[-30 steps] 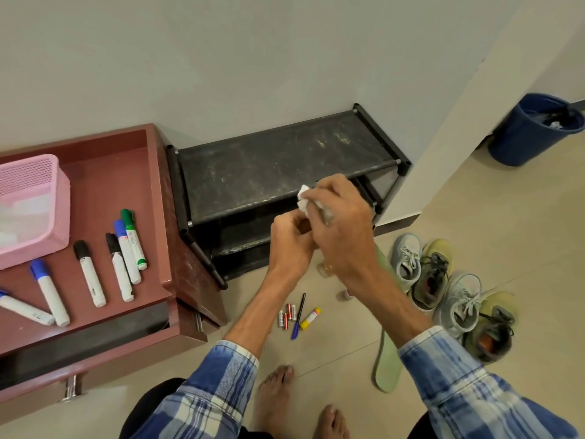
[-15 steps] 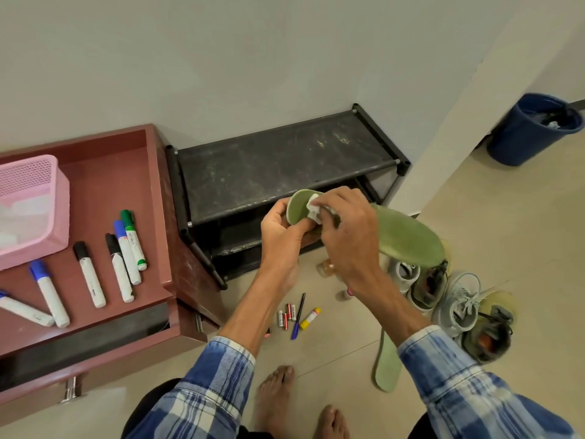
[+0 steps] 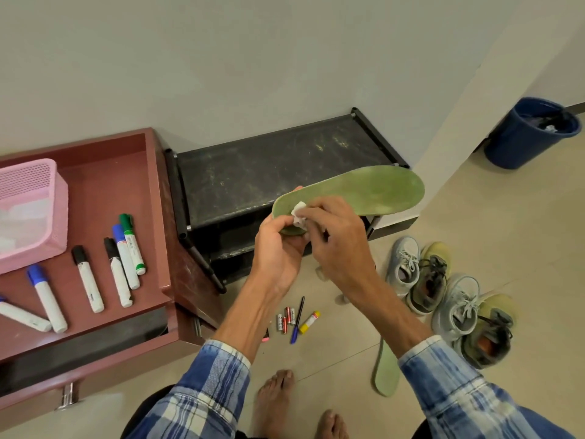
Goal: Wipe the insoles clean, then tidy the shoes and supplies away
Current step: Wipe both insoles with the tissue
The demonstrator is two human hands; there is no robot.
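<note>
My left hand (image 3: 278,248) grips the heel end of a green insole (image 3: 364,191) held flat in the air in front of the black shoe rack (image 3: 269,175). With my right hand (image 3: 335,239) I pinch a small white wipe (image 3: 299,213) and press it on the insole near the heel. A second green insole (image 3: 386,372) lies on the floor, partly hidden by my right forearm. Two pairs of shoes, light grey (image 3: 406,261) and olive-grey (image 3: 487,334), stand on the floor at the right.
An open red-brown drawer (image 3: 104,191) at left holds a pink basket (image 3: 34,210) and several markers (image 3: 126,248). Batteries (image 3: 285,321), a pen (image 3: 297,318) and a glue stick (image 3: 309,322) lie on the floor. A blue bin (image 3: 528,134) stands far right. My bare feet (image 3: 275,397) are below.
The insole has been turned from edge-on to flat, its toe end swinging up and to the right. My right hand with the wipe now presses on its heel area.
</note>
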